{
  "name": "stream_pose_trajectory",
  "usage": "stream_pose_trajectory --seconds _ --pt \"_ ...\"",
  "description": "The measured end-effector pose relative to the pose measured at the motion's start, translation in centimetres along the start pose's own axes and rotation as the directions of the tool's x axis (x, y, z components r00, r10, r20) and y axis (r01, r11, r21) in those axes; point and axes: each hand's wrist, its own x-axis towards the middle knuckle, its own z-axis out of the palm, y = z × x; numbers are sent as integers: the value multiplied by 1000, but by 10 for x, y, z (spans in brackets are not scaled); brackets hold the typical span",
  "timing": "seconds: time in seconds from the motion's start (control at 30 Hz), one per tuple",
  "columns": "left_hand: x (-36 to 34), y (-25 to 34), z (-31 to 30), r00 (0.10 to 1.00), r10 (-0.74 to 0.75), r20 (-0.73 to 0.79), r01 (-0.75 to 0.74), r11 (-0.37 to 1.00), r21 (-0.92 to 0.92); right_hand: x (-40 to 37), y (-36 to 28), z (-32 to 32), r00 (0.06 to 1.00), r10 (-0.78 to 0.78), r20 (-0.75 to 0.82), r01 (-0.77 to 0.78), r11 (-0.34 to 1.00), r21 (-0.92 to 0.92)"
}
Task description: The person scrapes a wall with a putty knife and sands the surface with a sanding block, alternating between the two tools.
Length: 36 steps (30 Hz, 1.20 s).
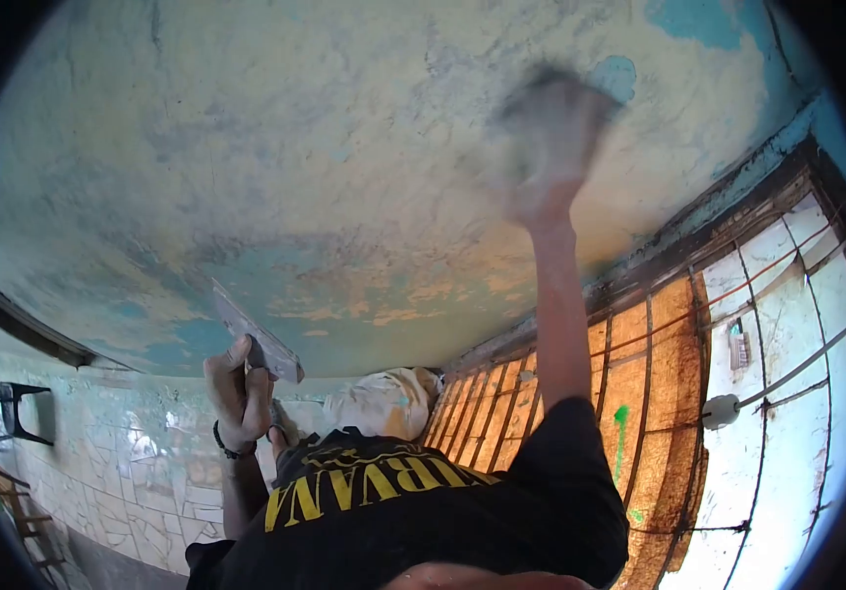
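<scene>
Beige and blue patchy plaster fills the wall (344, 138) in front of me. My left hand (243, 393), with a dark bead bracelet at the wrist, grips a flat, pale, smeared plate-like tool (256, 332) near the lower part of the wall. Raised high on the right, my right hand (553, 147) is smeared by motion against the wall. A dark blurred shape shows at its upper edge; I cannot make out what it is or how the fingers lie.
A barred window (669, 374) with orange panels runs down the right side. At the far left are a dark chair (25, 413) and wooden furniture on a stone-patterned floor (138, 482). A pale, stained cloth-like bundle (383, 401) shows beyond my shirt.
</scene>
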Motion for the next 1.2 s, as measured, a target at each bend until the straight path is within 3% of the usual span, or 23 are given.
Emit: stream_pose_trajectory --seconds 0.03,0.13,0.2,0.3,0.33,0.37,0.4,0.43,0.47,0.53,0.6,0.67,0.73,0.8,0.83,0.9,0.97,1.07,1.2 --pt "-3 -1 1 1000 -6 2 6 1000 -3 -1 -3 3 1000 -18 22 17 1000 9" --pt "-12 -1 2 999 -35 30 35 999 2 -12 43 -19 939 335 -76 -339 939 -58" --pt "-13 9 7 997 -55 46 54 998 36 -13 31 -23 985 104 135 -88 989 -120" --pt "-17 11 12 1000 -21 22 21 1000 -9 -15 5 -24 886 -212 413 288 949 -130" --pt "-16 13 12 999 -13 36 13 1000 2 -12 12 -23 970 -32 242 75 983 -169" --pt "-14 15 13 999 -10 50 9 1000 9 -8 27 -20 985 156 68 -143 975 -169" --pt "-14 17 16 998 -9 63 8 1000 18 -2 32 -20 935 340 -104 -352 927 -130" --pt "-12 19 21 998 15 61 -14 1000 -16 -5 21 -12 953 268 -140 -286 949 -131" --pt "-7 24 27 997 40 65 -37 999 -40 -9 13 -17 982 186 11 -183 974 -131" --pt "7 32 35 991 69 112 -66 997 -28 -22 -5 -31 953 19 303 7 996 -85" --pt "28 34 52 981 81 174 -85 996 20 -44 7 -34 956 252 150 -228 961 -158" --pt "79 56 77 900 301 316 -342 936 82 -45 -14 -33 867 498 10 -477 836 -272" --pt "127 81 112 748 561 355 -651 725 226 -45 -36 -27 893 450 -9 -445 878 -177" --pt "162 86 149 735 561 380 -641 758 120 -57 -47 -26 886 462 40 -457 885 -91" --pt "181 89 169 732 571 372 -640 763 88 -63 -46 -31 914 394 100 -394 919 -20" --pt "215 91 207 710 615 343 -662 749 29 -88 -32 -35 870 428 246 -450 892 37" --pt "240 88 238 665 683 302 -710 704 -27 -76 -38 -40 867 454 205 -490 852 186" --pt "257 80 269 676 597 432 -583 792 -183 -70 -44 -61 834 486 260 -551 750 366" --pt "264 68 292 692 519 502 -543 832 -112 -103 -30 -59 788 547 284 -592 546 593"
